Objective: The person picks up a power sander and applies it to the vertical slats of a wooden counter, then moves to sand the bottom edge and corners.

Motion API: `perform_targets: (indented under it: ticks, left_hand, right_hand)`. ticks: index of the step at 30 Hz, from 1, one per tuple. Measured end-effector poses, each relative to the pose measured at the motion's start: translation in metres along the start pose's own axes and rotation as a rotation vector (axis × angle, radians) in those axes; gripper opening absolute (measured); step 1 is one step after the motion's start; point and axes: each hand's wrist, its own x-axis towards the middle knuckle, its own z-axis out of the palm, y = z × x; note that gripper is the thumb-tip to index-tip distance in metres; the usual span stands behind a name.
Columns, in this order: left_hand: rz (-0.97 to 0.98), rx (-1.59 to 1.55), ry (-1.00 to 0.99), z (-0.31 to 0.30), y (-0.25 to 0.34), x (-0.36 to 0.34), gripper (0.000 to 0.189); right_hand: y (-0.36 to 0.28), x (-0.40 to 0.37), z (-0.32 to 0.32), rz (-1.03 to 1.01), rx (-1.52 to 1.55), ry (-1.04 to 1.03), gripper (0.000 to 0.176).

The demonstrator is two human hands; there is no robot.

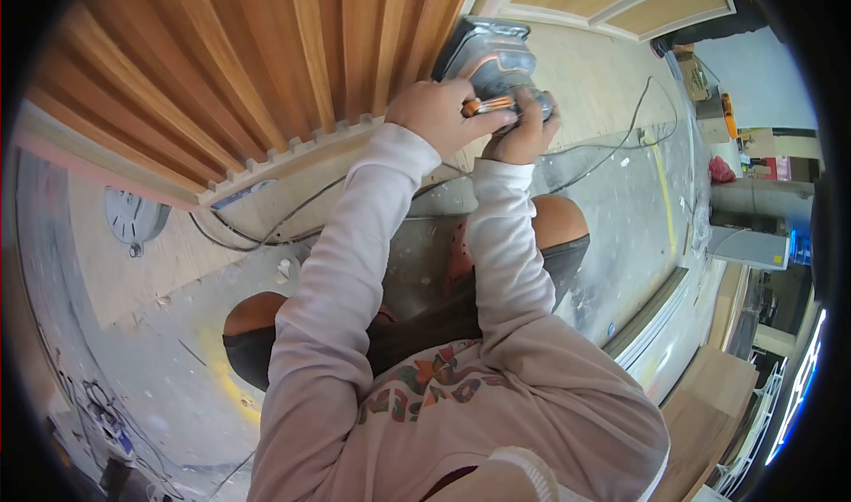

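Observation:
A grey power sander (501,63) with orange trim stands on its edge, its flat pad facing the light frame at the end of a fluted wooden panel (266,50). My left hand (432,116) closes on the near side of the sander's body, thumb stretched toward the right. Wrapped round the rear end of the tool is my right hand (523,131), its fingers bent. Both hands are close together, and the sander's grip is partly hidden behind them. The panel's notched pale edge (301,150) runs just left of my left wrist.
A black cord (306,234) loops over the plywood and the dusty floor (186,369). A round grey slotted object (133,216) lies beneath the panel. Another framed panel (634,5) lies at the far side. Wooden boards (709,396) and a grey cabinet (749,246) stand right.

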Motion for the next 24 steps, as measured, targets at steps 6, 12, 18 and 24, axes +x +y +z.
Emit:
perform_targets:
  ticks: [6,12,18,24]
  left_hand:
    - [-0.017,-0.095,0.025,-0.004,0.005,0.000,0.061]
    - [-0.114,-0.066,-0.550,0.032,-0.070,0.004,0.059]
    - [-0.618,-0.343,-1.041,0.035,-0.108,-0.030,0.065]
    - [-0.598,-0.556,-0.980,0.040,-0.134,-0.048,0.074]
  right_hand:
    - [-0.018,0.002,0.014,-0.092,-0.127,-0.081,0.065]
    - [0.025,0.006,-0.020,0.004,-0.245,0.051,0.069]
    - [0.048,0.006,-0.042,0.041,-0.305,0.063,0.070]
    - [0.076,0.001,-0.058,0.073,-0.238,0.136,0.066]
